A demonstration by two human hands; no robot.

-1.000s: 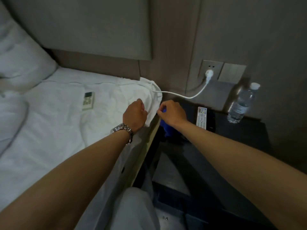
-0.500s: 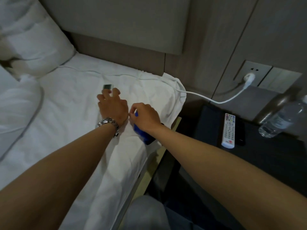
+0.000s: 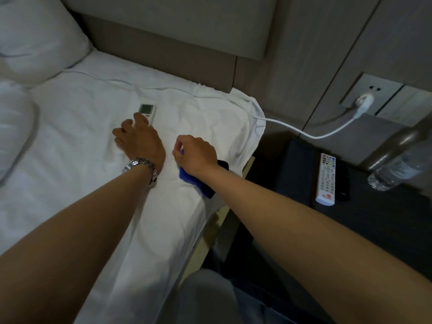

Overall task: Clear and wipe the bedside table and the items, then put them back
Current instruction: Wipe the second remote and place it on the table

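White bed sheet (image 3: 70,160): left hand (image 3: 140,139), fingers spread, touches the air-conditioner remote (image 3: 146,112), long axis toward the headboard; right hand (image 3: 196,155) grips a blue cloth (image 3: 189,177).

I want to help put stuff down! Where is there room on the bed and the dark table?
Bare sheet lies left of the left hand. The bedside table is bare in front of the white remote. It is crowded by the water bottle, and around the right hand gripping the blue cloth.
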